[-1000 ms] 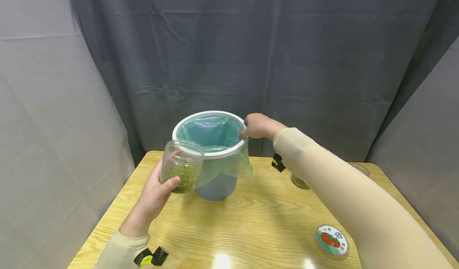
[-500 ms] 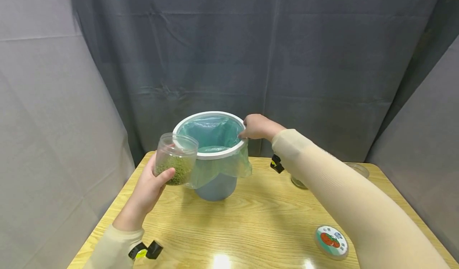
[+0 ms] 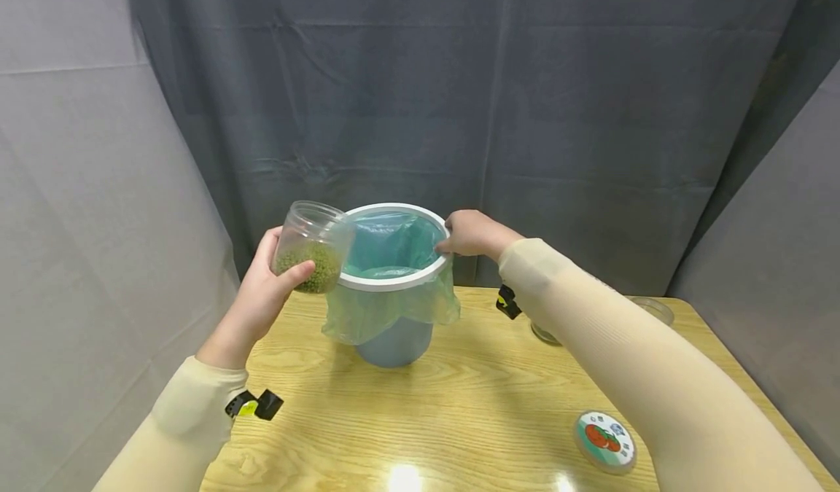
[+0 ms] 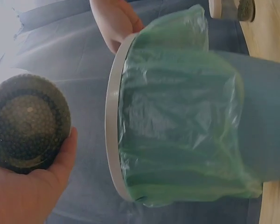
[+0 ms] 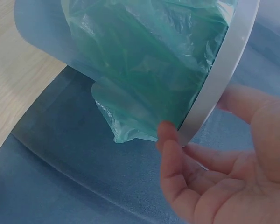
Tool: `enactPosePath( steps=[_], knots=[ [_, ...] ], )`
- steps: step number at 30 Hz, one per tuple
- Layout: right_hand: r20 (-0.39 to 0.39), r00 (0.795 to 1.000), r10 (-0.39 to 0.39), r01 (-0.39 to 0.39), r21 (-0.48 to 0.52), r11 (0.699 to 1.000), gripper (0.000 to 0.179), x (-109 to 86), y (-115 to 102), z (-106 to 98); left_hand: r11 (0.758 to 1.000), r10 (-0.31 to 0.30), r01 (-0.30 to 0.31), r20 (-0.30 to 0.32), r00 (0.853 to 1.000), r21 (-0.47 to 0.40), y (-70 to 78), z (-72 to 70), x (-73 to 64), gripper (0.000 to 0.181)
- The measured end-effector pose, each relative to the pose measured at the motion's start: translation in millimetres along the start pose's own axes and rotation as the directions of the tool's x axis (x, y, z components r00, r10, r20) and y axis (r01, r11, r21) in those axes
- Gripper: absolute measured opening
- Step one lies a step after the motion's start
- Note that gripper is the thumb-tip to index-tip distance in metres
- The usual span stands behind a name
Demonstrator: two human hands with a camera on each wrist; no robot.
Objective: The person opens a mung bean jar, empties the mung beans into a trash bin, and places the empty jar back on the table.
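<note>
Jar point(image 3: 315, 233): While tilted near the bin's rim point(image 3: 392, 284), it sits between the left grip's point(image 3: 259, 294) thumb and curled fingers.
Bin point(image 3: 397, 340): Right grip point(image 3: 474, 232) holds the rim.

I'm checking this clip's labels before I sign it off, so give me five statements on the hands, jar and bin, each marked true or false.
1. The left hand holds a clear plastic jar partly filled with mung beans. True.
2. The right hand holds the jar as well. False: it grips the white rim of the waste bin.
3. A green plastic bag lines the bin and hangs down over its outside. True.
4. A round lid printed with red fruit lies on the wood-grain table. True.
5. The jar stands on the table. False: it is held up above the table, beside the bin's rim.
</note>
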State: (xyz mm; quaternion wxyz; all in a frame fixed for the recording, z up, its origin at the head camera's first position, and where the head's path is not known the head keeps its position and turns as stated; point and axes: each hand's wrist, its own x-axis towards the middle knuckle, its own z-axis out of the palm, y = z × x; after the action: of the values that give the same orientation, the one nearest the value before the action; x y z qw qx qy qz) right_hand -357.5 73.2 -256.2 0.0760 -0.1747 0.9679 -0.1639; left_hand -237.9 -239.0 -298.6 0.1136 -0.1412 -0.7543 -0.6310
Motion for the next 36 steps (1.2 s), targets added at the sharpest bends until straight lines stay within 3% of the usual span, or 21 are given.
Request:
enactPosePath(
  steps=[12,15,22,30,36],
  knots=[
    [0.004,1.000,-0.015,0.015,-0.010,1.000,0.040,0.0,-0.1,1.1,0.976,-0.080,0.072,0.030,0.996,0.207,4.7,-21.7,28.9,0.064],
    [0.002,1.000,-0.016,0.016,-0.010,1.000,0.040,0.3,0.0,1.4,0.981,-0.082,0.075,0.036,0.996,0.178,4.8,-26.8,33.3,0.060],
    [-0.015,1.000,-0.021,0.021,-0.012,1.000,0.040,1.2,1.7,2.0,0.996,-0.092,0.091,0.081,0.992,0.021,2.2,-34.2,44.6,0.045],
    [-0.022,1.000,-0.019,0.019,0.006,1.000,0.042,0.8,4.0,3.3,0.993,-0.111,0.113,0.098,0.989,-0.015,1.0,-35.5,51.9,0.038],
    [-0.031,0.999,-0.015,0.015,0.014,1.000,0.042,0.4,4.3,4.7,0.993,-0.118,0.116,0.137,0.983,0.022,0.3,-36.7,56.7,0.042]
  ],
)
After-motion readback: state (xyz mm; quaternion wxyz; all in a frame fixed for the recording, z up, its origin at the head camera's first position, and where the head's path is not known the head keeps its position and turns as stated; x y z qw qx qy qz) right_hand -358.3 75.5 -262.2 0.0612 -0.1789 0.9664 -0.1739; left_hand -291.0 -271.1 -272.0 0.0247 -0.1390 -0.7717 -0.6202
